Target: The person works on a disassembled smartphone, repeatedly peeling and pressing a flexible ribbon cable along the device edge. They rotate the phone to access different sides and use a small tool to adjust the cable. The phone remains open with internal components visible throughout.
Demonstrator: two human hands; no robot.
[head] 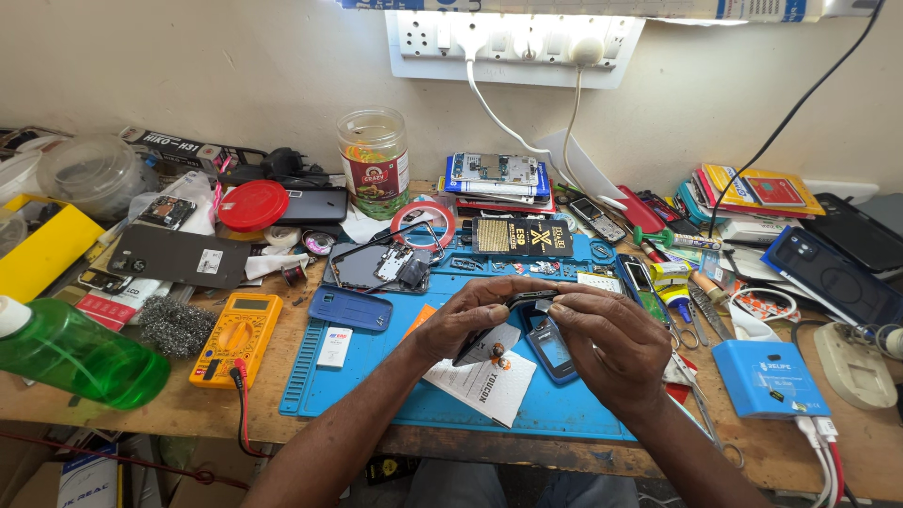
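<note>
Both hands grasp a dark phone [499, 325] above the blue mat [376, 376]: left hand [466, 318] at its left, right hand [611, 343] at its right. Far left, a clear jar [374, 160] holds colourful small pieces.

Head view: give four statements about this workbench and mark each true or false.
1. Both hands, left hand and right hand, hold a dark phone together. True.
2. The yellow multimeter lies to the right of the hands. False: it lies to their left.
3. The green bottle lies on its side. True.
4. The blue mat is bare under the hands. False: a printed paper slip lies there.
</note>
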